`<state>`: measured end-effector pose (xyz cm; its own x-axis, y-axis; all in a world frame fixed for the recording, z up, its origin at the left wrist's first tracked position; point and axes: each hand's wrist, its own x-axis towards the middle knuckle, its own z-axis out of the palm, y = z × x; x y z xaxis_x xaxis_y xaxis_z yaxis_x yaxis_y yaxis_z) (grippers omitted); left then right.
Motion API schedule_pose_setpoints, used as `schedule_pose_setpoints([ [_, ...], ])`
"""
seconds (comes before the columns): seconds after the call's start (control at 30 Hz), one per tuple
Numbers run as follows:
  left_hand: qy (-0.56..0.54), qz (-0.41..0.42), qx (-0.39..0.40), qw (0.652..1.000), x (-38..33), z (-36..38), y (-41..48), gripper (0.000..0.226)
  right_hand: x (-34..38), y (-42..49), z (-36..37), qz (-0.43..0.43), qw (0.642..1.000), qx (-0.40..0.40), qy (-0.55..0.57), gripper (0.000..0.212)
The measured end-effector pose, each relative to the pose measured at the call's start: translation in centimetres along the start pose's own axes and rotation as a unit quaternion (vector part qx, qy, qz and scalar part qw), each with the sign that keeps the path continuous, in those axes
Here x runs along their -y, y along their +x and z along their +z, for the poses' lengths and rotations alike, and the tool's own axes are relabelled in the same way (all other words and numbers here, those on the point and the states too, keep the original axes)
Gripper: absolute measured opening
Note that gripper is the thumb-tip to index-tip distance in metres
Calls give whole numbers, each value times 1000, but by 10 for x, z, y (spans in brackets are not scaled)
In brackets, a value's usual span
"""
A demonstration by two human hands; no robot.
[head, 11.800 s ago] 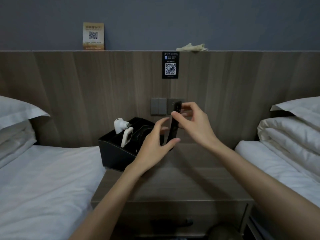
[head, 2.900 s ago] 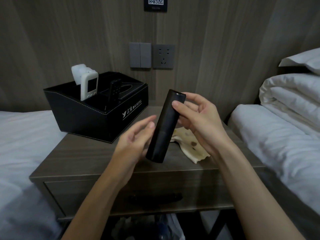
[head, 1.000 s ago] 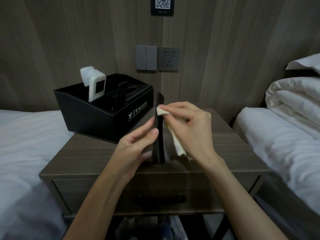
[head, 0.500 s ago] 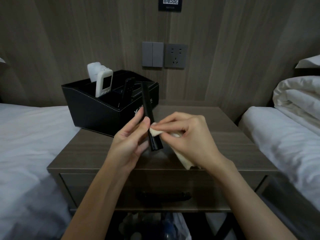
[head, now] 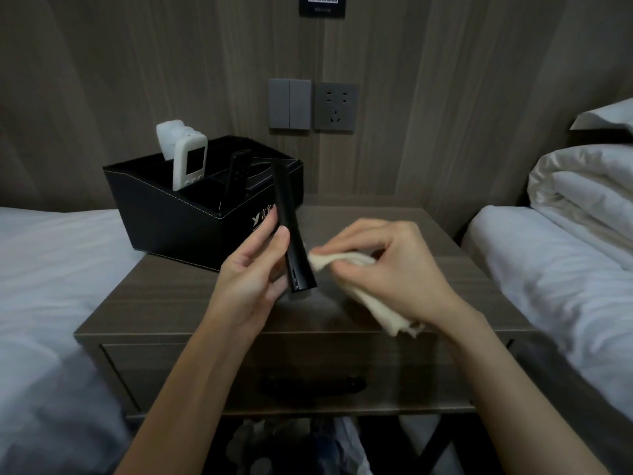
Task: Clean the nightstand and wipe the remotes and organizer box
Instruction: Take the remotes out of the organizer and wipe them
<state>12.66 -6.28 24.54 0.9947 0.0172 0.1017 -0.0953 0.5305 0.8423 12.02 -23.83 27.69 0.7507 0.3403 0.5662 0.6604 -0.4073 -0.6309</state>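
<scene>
Wiping goes best if the left hand (head: 255, 269), fingers curled round the slim black remote (head: 291, 234) and holding it upright just in front of the black organizer box (head: 171, 214), keeps the lower end pinched firmly. The right hand (head: 387, 265), closed on a bunched cream cloth (head: 346, 260) just right of that box, should probably stroke full-length along each face, turning the remote between passes over the nightstand (head: 164, 303).
</scene>
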Motion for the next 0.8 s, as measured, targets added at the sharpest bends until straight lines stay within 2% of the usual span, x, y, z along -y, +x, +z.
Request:
schedule_pose_setpoints([
  [0.13,23,-33,67,997,2,6,-4,39,-5,7,-6,-3,987,-158,-3,21],
  [0.4,25,-109,166,980,11,14,-10,41,-11,18,-10,15,957,-289,-27,18],
  [0.57,17,-101,163,981,11,11,-10,42,-10,19,-3,8,962,-272,-38,18],
  [0.8,3,-48,124,991,-4,0,-4,48,-4,13,21,-46,986,-149,-60,21],
])
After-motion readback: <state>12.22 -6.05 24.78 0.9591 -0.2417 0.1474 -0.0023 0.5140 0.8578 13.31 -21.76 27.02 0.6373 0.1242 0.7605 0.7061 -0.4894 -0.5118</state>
